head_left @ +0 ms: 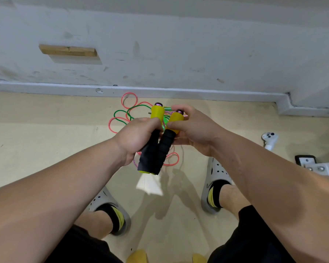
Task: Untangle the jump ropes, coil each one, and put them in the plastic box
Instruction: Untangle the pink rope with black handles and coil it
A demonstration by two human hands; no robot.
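The left hand (pixel 139 135) grips one of the two handles (pixel 150 152) and the right hand (pixel 195 128) pinches the other, black ends jutting below the fists, tangled ropes (pixel 125 114) looping beyond the knuckles.

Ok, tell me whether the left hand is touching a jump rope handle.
Touching. The head view shows the left hand gripping the left handle, fingers curled round its black foam.

Bright, even indoor light. Soft shadows and one white glare patch on the pale beige floor (pixel 46 133). Wide-angle bowing bends the grey baseboard (pixel 179 91); edges slightly soft.
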